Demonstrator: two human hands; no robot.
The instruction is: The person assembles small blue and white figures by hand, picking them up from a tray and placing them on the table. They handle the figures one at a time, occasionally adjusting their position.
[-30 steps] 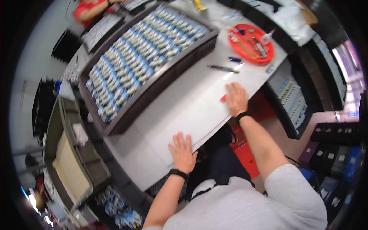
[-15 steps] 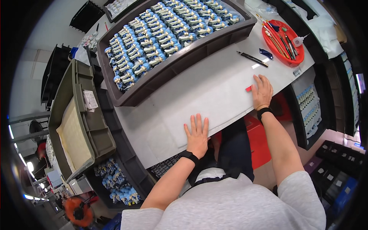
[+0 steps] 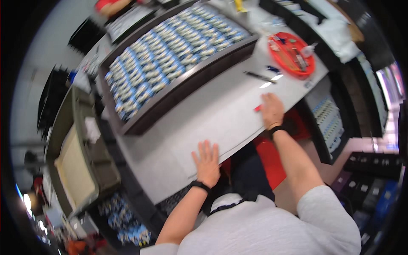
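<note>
My left hand [image 3: 207,162] lies flat on the near edge of a white table [image 3: 216,114], fingers spread, holding nothing. My right hand [image 3: 271,110] rests palm down further right at the same edge, over a small red object [image 3: 257,109] that peeks out by the thumb; whether it grips it I cannot tell. Both wrists carry dark bands. A long dark tray [image 3: 191,80] packed with several blue-and-white small packs stretches across the table beyond my hands.
A round red dish [image 3: 293,53] with small tools sits at the far right of the table, a dark pen-like tool [image 3: 259,77] beside it. An olive crate [image 3: 76,157] with a beige sheet stands left. Red bin under the table by my legs.
The view has swung, so the tray and dish shifted in the picture. Both hands stay flat on the table edge in about the same places.
</note>
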